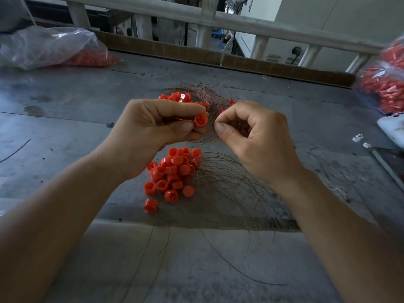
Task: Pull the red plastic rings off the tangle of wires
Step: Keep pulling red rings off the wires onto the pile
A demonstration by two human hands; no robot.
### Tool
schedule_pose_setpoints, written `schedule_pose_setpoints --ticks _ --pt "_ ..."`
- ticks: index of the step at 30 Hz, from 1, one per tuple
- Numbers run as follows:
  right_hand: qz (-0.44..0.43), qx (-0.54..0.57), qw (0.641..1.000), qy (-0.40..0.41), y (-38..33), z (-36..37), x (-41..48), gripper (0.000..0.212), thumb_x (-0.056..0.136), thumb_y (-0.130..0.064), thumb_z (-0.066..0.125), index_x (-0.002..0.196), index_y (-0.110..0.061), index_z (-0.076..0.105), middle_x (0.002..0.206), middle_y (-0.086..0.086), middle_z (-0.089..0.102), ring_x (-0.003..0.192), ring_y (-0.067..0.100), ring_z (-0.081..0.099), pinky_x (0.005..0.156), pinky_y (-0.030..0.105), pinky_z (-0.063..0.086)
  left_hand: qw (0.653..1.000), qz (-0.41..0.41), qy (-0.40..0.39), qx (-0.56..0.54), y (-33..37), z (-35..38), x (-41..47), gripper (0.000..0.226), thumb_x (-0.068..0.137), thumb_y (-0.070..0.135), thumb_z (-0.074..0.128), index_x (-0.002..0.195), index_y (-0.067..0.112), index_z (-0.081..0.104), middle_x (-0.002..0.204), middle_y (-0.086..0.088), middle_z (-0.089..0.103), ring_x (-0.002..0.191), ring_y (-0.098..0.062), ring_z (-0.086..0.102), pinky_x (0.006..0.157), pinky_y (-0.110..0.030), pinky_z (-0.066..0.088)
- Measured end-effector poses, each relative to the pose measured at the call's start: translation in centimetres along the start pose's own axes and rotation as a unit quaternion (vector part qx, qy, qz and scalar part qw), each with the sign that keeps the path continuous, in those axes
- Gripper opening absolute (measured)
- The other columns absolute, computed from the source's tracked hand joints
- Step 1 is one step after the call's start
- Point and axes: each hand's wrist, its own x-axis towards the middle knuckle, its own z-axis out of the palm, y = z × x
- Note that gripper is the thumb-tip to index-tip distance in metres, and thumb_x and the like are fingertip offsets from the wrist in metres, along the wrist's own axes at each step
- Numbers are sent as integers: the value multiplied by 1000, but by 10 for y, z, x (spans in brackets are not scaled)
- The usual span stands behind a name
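Rings and wire at frame centre
Our left hand (157, 125) fingers grip a red ring (200, 119) — right hand (251, 136) fingers pinch the wires (211, 101).

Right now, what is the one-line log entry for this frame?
left hand: grips red ring | right hand: pinches wires | loose rings: heaped on table

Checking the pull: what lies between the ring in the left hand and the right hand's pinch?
Only thin wires span that gap from ring to right hand, as the head view shows.
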Motion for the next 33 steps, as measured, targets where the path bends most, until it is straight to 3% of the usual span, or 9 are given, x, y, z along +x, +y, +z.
schedule_pose_setpoints --ticks 8,14,24,29,33 --pt "-3 2 1000 -1 0 0 -1 6 81 -8 64 75 -11 65 67 -9 56 59 1 48 57 9 37 1000 1 -2 -4 0 0 0 29 65 7 59 81 25 76 81 1 74 79 -13 70 69 -19 54" --pt "-10 39 999 -3 -2 -1 -1 7 81 -8 60 77 -11 65 70 -6 60 65 8 56 60 14 44 998 -15 -24 -64 1 -1 0 23 67 5 64 82 17 75 79 -2 73 76 -13 69 68 -18 54" --pt "18 100 994 -45 -4 -1 0 16 82 -6 64 72 -19 63 60 -17 54 54 -5 51 52 6 36 989 -39 -54 -134 3 1 0 21 59 11 65 77 14 75 79 -4 72 72 -11 68 63 -17 53" --pt "49 139 986 -79 -4 4 -1 16 80 -8 67 70 -19 64 55 -7 54 49 4 44 46 19 36 984 -52 -72 -155 2 1 -1 20 62 10 64 78 12 75 76 -5 71 69 -10 68 61 -15 53" --pt "58 151 983 -87 -5 6 -1 19 80 -7 67 72 -23 63 62 -2 60 57 12 52 54 31 44 980 -67 -78 -170 3 2 -2 20 61 9 63 78 11 74 76 -5 72 71 -12 69 61 -15 53"
